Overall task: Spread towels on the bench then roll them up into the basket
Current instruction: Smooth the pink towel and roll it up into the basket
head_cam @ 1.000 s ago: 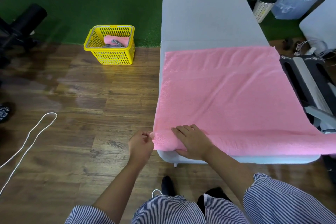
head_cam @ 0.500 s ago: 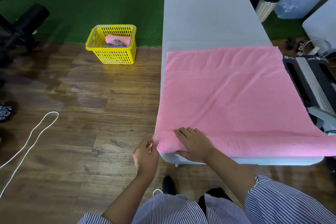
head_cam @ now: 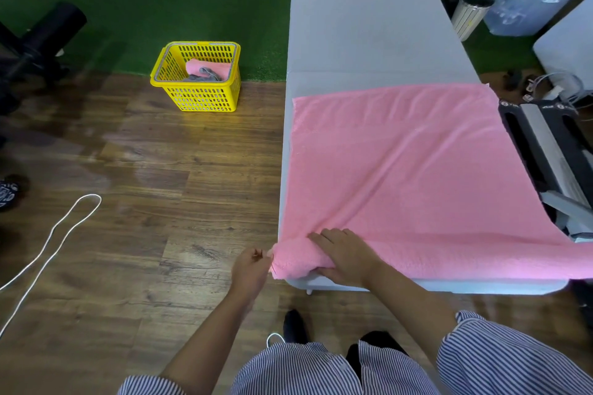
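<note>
Rolling has begun at the near edge of the pink towel (head_cam: 417,170), which lies spread across the lower half of the grey counter (head_cam: 365,29), right of centre in the frame. A second ago that edge lay flat under my hands; now its near left corner is bunched into a thick fold, and creases fan out from it toward the far right corner, so the cloth is being drawn toward me. My right hand (head_cam: 345,255) lies over the fold, fingers curved across the top and thumb tucked beneath, gripping it. My left hand (head_cam: 252,268) sits just off the counter's corner, fingertips pinching the towel's end at the roll. The right part of the towel hangs past the counter's edge at the frame's right border.

I judge the spreading done and the roll only just started, uneven as yet.

Well apart, on the wooden floor at upper left, stands the yellow basket (head_cam: 205,99) with a pink rolled towel (head_cam: 205,67) and grey cloth (head_cam: 200,75) inside.
</note>
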